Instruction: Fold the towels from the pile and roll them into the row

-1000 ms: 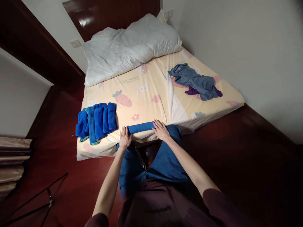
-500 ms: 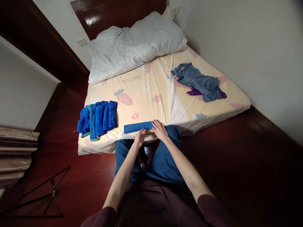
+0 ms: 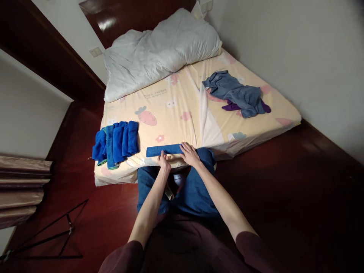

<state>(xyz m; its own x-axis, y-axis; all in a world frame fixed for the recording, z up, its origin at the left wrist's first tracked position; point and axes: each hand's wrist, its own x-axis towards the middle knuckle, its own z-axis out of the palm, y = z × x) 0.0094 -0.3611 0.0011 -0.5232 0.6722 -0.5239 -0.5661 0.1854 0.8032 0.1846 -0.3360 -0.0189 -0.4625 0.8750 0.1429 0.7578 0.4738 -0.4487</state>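
A blue towel (image 3: pixel 163 150), folded into a long narrow strip, lies along the bed's near edge. My left hand (image 3: pixel 164 160) is at the strip's front edge, its fingers curled and one fingertip on the cloth. At the right end, my right hand (image 3: pixel 189 154) lies flat over the towel with its fingers stretched out. To the left sits a row of several folded blue towels (image 3: pixel 118 142), packed side by side, some with green edging.
The bed (image 3: pixel 176 125) has a cream patterned sheet. A white quilt (image 3: pixel 159 53) is bunched near the headboard. A grey-blue garment (image 3: pixel 236 93) lies on a purple cloth (image 3: pixel 231 106) at the right. On the floor at left stands a black tripod (image 3: pixel 69 229).
My left hand has slid left along the strip's front edge and its fingers have curled. My right hand stays on the towel's right end. The view has shifted slightly.
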